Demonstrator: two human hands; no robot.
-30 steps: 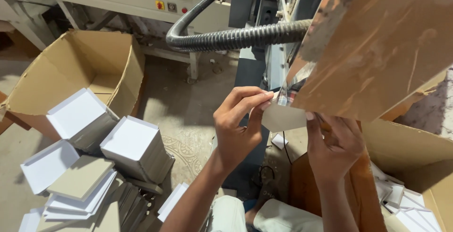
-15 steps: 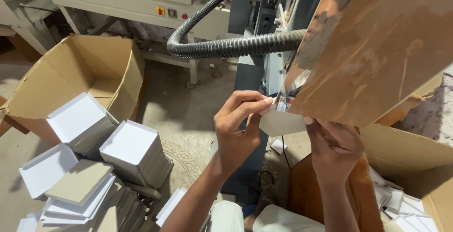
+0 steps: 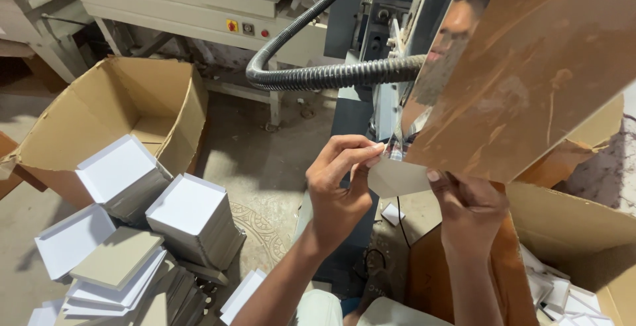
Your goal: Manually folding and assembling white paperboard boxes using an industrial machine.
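While the white card point(image 3: 397, 179) lies flat with its long axis left to right under the brown metal guard point(image 3: 530, 74), the left hand point(image 3: 341, 183) pinches its left corner and the right hand point(image 3: 467, 207), fingers curled, grips its right edge from below.

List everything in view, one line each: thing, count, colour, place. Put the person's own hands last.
small white card piece: one, white, pinched between both hands under the brown panel.
slanted brown metal panel: one, rusty brown, upper right on the machine.
ribbed flexible hose: one, dark grey, looping across the top centre.
open cardboard box: one, brown, left on the floor.
stacks of flat white trays: several, white and grey, lower left.
second cardboard box of white pieces: one, brown, lower right.
cream machine with coloured buttons: one, top left.
left hand: fingertips on the card's left edge.
right hand: holds the card's right edge from below.
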